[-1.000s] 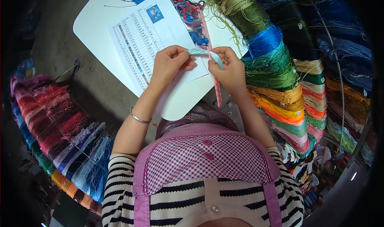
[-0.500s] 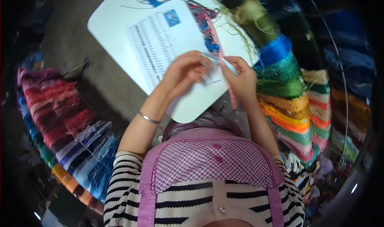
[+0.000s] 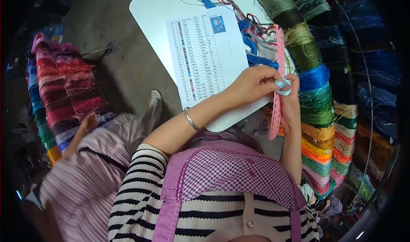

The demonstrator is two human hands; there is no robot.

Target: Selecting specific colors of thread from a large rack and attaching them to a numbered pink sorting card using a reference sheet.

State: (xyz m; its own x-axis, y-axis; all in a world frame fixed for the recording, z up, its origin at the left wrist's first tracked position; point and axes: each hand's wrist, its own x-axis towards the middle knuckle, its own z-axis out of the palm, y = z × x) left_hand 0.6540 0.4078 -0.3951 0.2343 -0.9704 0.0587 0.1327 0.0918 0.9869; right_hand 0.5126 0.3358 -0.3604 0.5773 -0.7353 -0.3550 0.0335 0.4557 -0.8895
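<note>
Over the right edge of the white table my two hands meet at a pink strip with holes along it (image 3: 278,45). Fingers of my left hand (image 3: 258,85) pinch a looped bundle of pale bluish-white thread (image 3: 282,84). My right hand (image 3: 291,101) is closed on the same thread from the other side, its fingertips partly hidden. The strip's lower end hangs past the table edge, beside my right wrist. Blue thread (image 3: 261,59) and other strands in red, grey and dark tones hang from the strip's left side and lie on the table.
A printed chart sheet (image 3: 200,54) with colour squares and a small picture lies on the white table (image 3: 156,16). Hanks of coloured thread (image 3: 316,97) hang on the right, more (image 3: 64,84) on the left. At left stands another person in a pale pink garment (image 3: 94,161).
My view has shifted, so the table sits farther right. My hands have come together around the pale thread at the pink strip. Another person has appeared at left.
</note>
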